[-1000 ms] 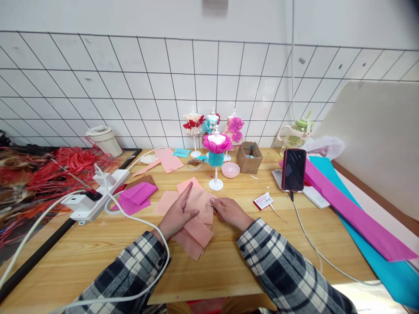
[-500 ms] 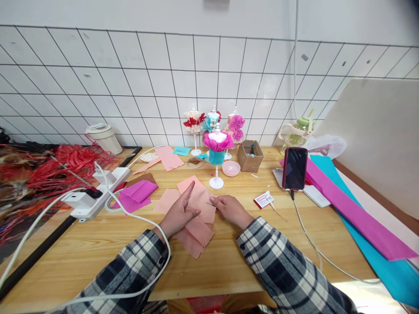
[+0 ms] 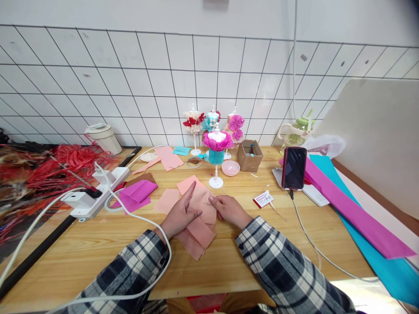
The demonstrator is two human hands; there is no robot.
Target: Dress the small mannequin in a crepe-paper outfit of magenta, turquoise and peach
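Observation:
Several peach paper sheets (image 3: 199,233) lie overlapping on the wooden table in front of me. My left hand (image 3: 179,214) rests on the stack, index finger stretched forward and thumb apart over the paper; its other fingers are hidden. At the stack's right edge, my right hand (image 3: 229,209) is closed, thumb and index finger pinching a thin dark needle (image 3: 207,203) that points left across the top sheet. Just behind the paper stands a small white dress form (image 3: 216,158), upright, with a magenta ruffle and a turquoise band.
Three more decorated dress forms (image 3: 194,126) stand behind, near a cardboard box (image 3: 250,156) and a pink bowl (image 3: 231,168). Left are magenta paper (image 3: 135,196) and a power strip (image 3: 101,192), its white cable crossing my left sleeve. Right are a phone (image 3: 293,169) and long paper strips (image 3: 356,205).
The peach sheets have shifted very slightly under my hands. My right hand has edged a little to the left, still pinching the needle.

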